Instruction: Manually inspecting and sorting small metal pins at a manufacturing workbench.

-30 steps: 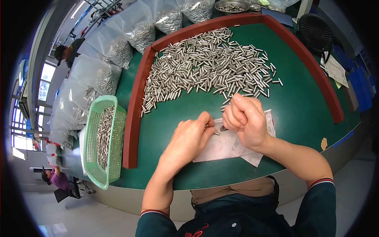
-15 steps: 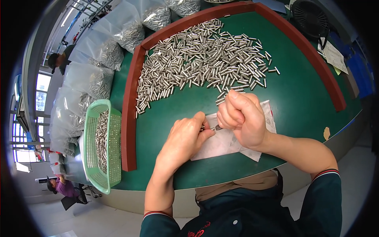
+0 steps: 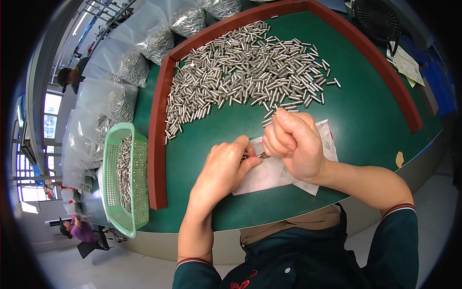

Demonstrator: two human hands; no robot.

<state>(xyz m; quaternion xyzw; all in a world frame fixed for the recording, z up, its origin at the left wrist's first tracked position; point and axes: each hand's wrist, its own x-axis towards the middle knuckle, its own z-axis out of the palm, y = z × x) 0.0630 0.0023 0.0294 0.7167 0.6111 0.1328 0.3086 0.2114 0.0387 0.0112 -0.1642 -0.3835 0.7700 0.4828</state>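
Observation:
My left hand (image 3: 219, 168) is closed, with small shiny metal pins (image 3: 246, 155) pinched between thumb and fingers. Close beside it, my right hand (image 3: 299, 147) is curled into a fist, thumb on top. A short metallic piece (image 3: 263, 155) shows between the left fingertips and the right fist; what the right fingers grip is mostly hidden. Under both hands lies a creased whitish cloth or paper (image 3: 262, 181) on the green tabletop (image 3: 370, 139). Beyond them spreads a large heap of loose metal pins (image 3: 240, 72), its near edge just past the right fist.
A dark red raised border (image 3: 159, 144) frames the heap. To the left stands a green plastic basket (image 3: 140, 192) holding more pins, and clear bags (image 3: 120, 98) of pins line the far left. A black fan (image 3: 376, 20) and papers (image 3: 406, 65) sit far right. Two people are in the left background.
Both hands hold nearly the same pose and place. The whole view has shifted very slightly; the heap looks the same.

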